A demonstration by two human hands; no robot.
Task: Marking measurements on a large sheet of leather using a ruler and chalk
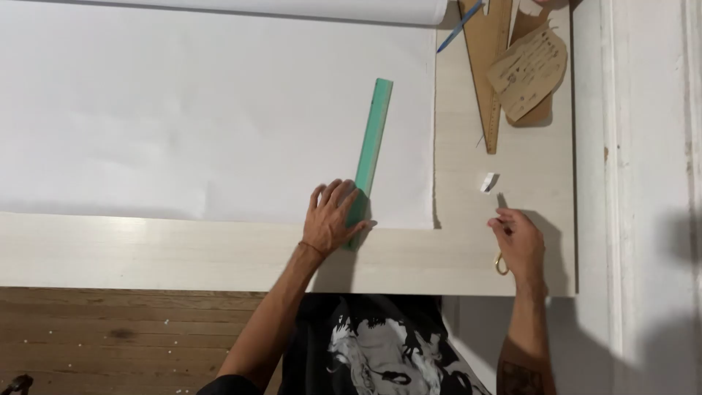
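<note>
A long green ruler (373, 143) lies slanted on a large white sheet of paper (183, 117), near the sheet's right edge. My left hand (333, 218) presses flat on the ruler's near end, fingers spread. My right hand (519, 241) rests on the bare table to the right, closed on scissors (501, 262) with a yellow handle loop showing below the palm and a dark blade tip above the fingers. A small white eraser-like block (488, 181) lies just beyond that hand.
The pale wooden table (183, 252) ends near my body, with wood floor below. At the back right lie a wooden triangle ruler (488, 66), brown cardboard pattern pieces (530, 69) and a blue pen (459, 28). A paper roll (292, 9) runs along the far edge. A white wall (643, 183) stands right.
</note>
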